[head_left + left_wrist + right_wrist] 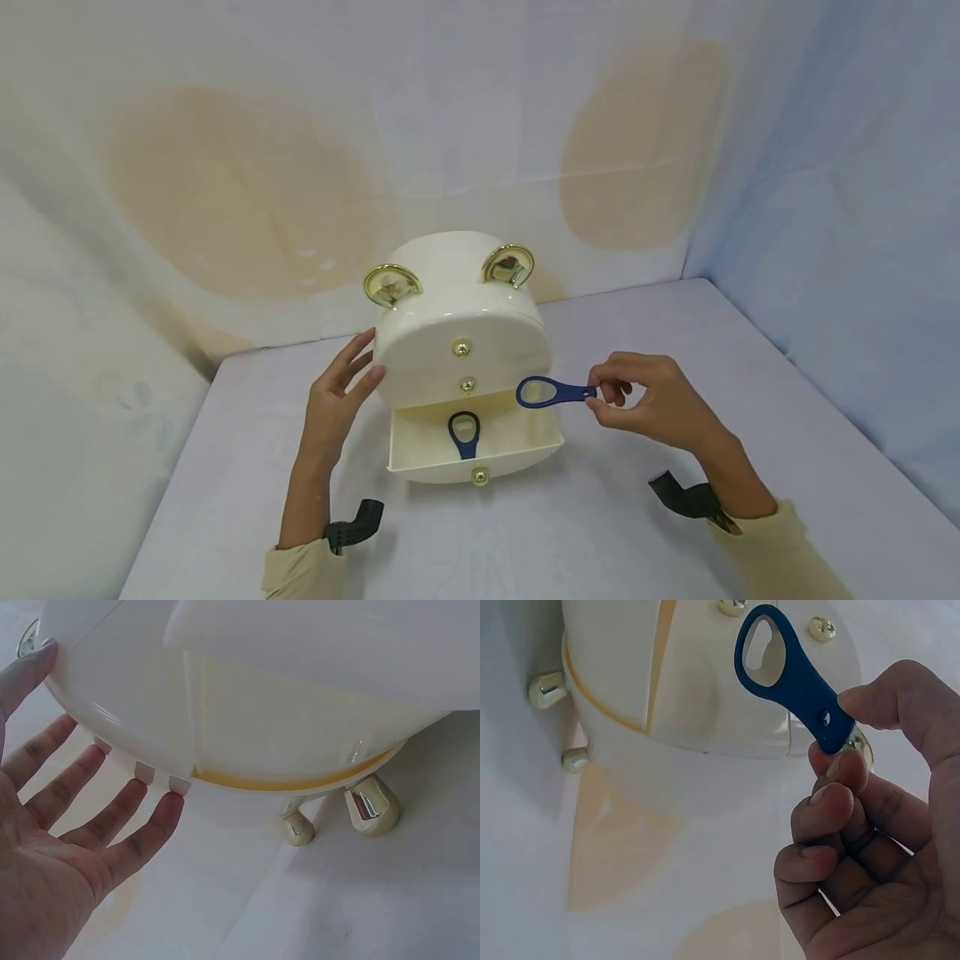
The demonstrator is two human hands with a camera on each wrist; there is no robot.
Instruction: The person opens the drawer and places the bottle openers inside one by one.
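A cream oval drawer box (457,312) (285,697) (697,682) with gold knobs and gold feet stands on the table. Its bottom drawer (517,454) is pulled out, and a blue bottle opener (464,434) lies inside. My right hand (648,402) (870,847) pinches a second blue bottle opener (553,392) (791,679) by its handle end, just right of the box front, above the drawer's right corner. My left hand (339,396) (67,825) is held flat with straight fingers against the box's left side.
The box stands on a pale table (600,533) with cloth-draped walls behind and to the right. Gold ring handles (392,284) sit on the box top. Black wrist mounts (356,522) show near both forearms.
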